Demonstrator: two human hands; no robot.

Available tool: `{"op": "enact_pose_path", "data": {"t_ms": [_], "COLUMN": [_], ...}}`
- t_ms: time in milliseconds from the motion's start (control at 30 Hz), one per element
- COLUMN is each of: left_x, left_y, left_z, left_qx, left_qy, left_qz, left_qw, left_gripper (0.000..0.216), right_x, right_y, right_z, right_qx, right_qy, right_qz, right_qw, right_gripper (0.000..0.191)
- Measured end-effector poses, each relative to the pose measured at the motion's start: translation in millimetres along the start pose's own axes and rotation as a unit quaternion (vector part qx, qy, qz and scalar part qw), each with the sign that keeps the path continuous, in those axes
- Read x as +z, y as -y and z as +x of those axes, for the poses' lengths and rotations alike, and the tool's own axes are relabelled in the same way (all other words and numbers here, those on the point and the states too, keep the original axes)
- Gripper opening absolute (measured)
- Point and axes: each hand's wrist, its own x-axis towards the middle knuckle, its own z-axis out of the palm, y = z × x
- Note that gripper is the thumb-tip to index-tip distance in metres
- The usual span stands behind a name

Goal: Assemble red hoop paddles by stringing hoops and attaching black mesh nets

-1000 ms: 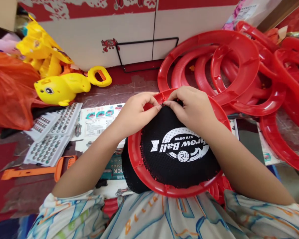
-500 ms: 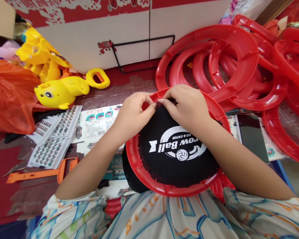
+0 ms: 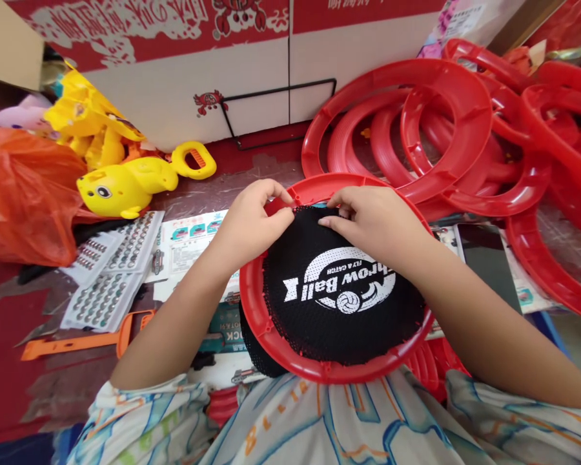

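Right grip (image 3: pixel 375 216) drawn away from left grip (image 3: pixel 254 216), gap between their fingertips now wider

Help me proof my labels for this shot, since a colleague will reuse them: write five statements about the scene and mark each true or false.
1. The left hand and the right hand are both at the far side of the red ring with black mesh. True.
2. The lettering on the black mesh is yellow. False: it is white.
3. The dark flat slab lies to the left of that ring. False: the slab lies to its right.
4. A yellow toy with a large eye lies beside the orange bag. True.
5. The loose rings piled at the upper right are blue. False: the loose rings are red.
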Motion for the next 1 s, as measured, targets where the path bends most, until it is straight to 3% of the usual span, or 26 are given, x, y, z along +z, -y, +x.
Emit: {"op": "enact_pose_path", "data": {"t_ms": [100, 267, 500, 700, 1000], "left_x": [-3.7, -18.0, -21.6, -12.5, -3.9], "left_y": [-0.3, -10.1, -12.9, -11.5, -13.5], "left_z": [0.9, -2.4, 9.6, 12.0, 5.5], "left_qx": [0.025, 0.091, 0.073, 0.088, 0.102], "left_qy": [0.014, 0.063, 0.105, 0.047, -0.007], "left_qz": [-0.024, 0.091, 0.05, 0.036, 0.082], "left_qw": [0.999, 0.99, 0.991, 0.994, 0.991], "left_gripper": [0.015, 0.025, 0.021, 0.01, 0.013], "right_x": [-0.9, 2.2, 7.5, 8.2, 14.5], "right_y": [-3.4, -2.3, -2.4, -3.4, 3.1], "right_z": [-3.9, -2.8, 4.8, 6.6, 8.7], "right_qx": [-0.027, -0.059, -0.1, -0.112, -0.062], "right_qy": [-0.031, -0.094, -0.099, -0.163, -0.187], "right_qz": [0.018, 0.066, 0.124, 0.104, 0.047], "right_qw": [0.999, 0.992, 0.982, 0.975, 0.979], "right_gripper": [0.011, 0.013, 0.014, 0.014, 0.016]}}
